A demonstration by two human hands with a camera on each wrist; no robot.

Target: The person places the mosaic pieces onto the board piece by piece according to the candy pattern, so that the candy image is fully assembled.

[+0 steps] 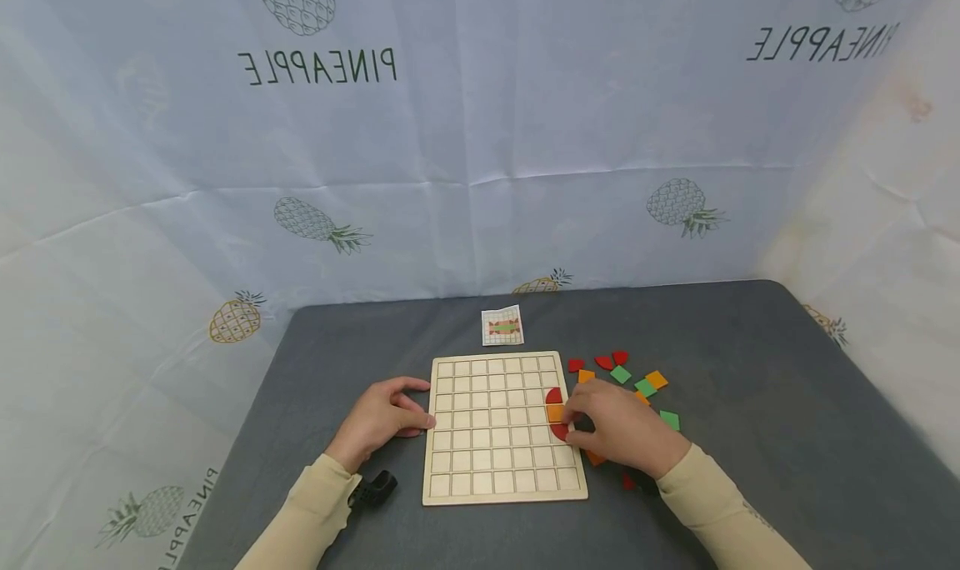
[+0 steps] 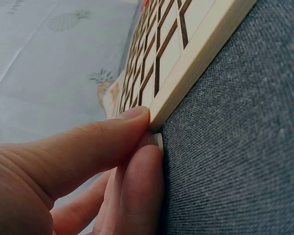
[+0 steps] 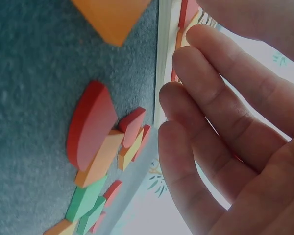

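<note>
A pale wooden grid board (image 1: 495, 437) lies flat on the grey table. My left hand (image 1: 384, 420) is at its left side, thumb and fingertips touching the edge, as the left wrist view also shows. My right hand (image 1: 618, 424) reaches over the right side, fingers slightly bent, fingertips at the pieces there. In the right column sit a red quarter-round piece (image 1: 553, 396), an orange square (image 1: 554, 413) and a second red rounded piece (image 1: 558, 431). The right hand partly covers these. In the right wrist view the fingers (image 3: 191, 68) lie side by side.
A small printed pattern card (image 1: 502, 327) lies behind the board. Right of the board several loose pieces are scattered, among them a green square (image 1: 670, 420), an orange square (image 1: 657, 379) and a red piece (image 1: 620, 357). A patterned cloth (image 1: 465, 137) hangs behind the table.
</note>
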